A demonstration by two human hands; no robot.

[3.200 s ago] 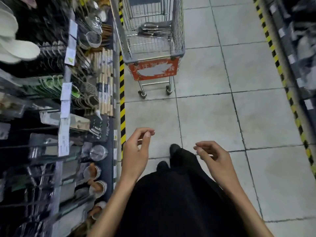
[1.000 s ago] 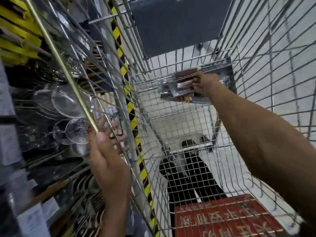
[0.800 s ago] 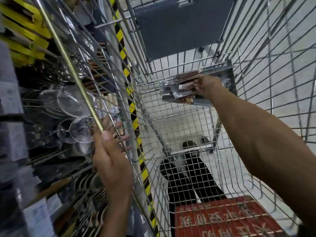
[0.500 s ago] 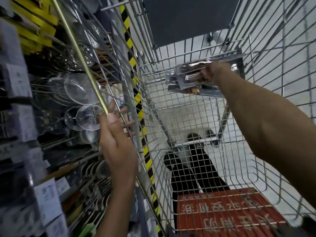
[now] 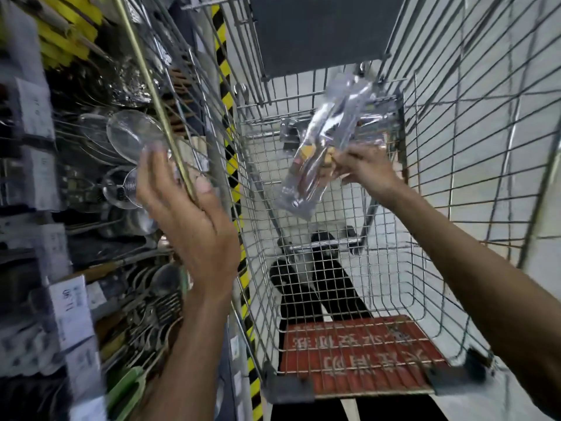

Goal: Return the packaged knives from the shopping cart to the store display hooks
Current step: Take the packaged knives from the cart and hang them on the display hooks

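My right grip [image 5: 361, 168] pinches one pack of packaged knives [image 5: 321, 141] by its side edge, thumb and fingers closed on the clear plastic. The pack hangs inside the shopping cart [image 5: 455, 153], raised off the wire floor. Its long axis is tilted, with the top end up and to the right and the bottom end down and to the left.

The store display [image 5: 60, 183] lies to my left, beyond the cart's left wall, so I judge the pack must rise over the top rail [image 5: 158, 95] before it can swing across. My left grip [image 5: 194, 226] is the nearer one to the shelves. It rests loosely against that rail with the fingers fairly straight and the thumb on the near side, and it holds nothing.

Both the pack and my left fingers are blurred, so I cannot make out the hang hole or how many blades are inside. A second shiny pack [image 5: 291, 133] seems to lie at the far end of the cart, mostly hidden behind the one I hold. On the display I can make out wire strainers [image 5: 130, 138] and price tags, but not the knife hooks themselves, so I cannot tell where the pack belongs
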